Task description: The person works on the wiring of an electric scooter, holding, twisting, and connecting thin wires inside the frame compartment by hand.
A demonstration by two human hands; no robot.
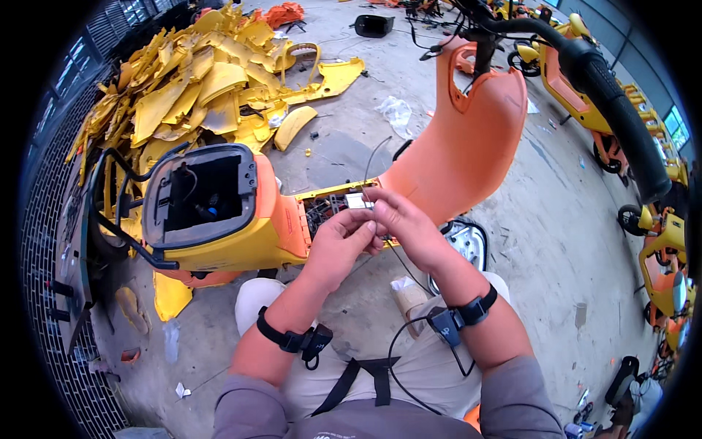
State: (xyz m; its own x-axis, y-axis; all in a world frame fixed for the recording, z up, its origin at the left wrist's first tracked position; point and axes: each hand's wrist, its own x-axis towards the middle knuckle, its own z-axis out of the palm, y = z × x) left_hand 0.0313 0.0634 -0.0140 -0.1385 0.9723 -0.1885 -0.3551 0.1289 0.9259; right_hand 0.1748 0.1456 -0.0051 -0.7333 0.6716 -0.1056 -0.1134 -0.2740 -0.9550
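Note:
My left hand (341,245) and my right hand (406,225) meet over the floor section of a partly stripped orange and yellow electric scooter (281,230). Fingers of both hands are pinched together on a thin dark cable (369,162). One end of it sticks up above my fingers; a lower stretch runs down past my right wrist. Just beyond my fingertips, a small white block (356,200) sits in the open floor compartment, beside a tangle of wires (322,211). What lies between my fingertips is partly hidden.
A heap of yellow body panels (197,84) rises at the far left. The scooter's black handlebar grip (618,113) juts in from the upper right, above its orange front shield (468,146). Parked yellow scooters (662,256) line the right side. The open seat box (205,194) is left of my hands.

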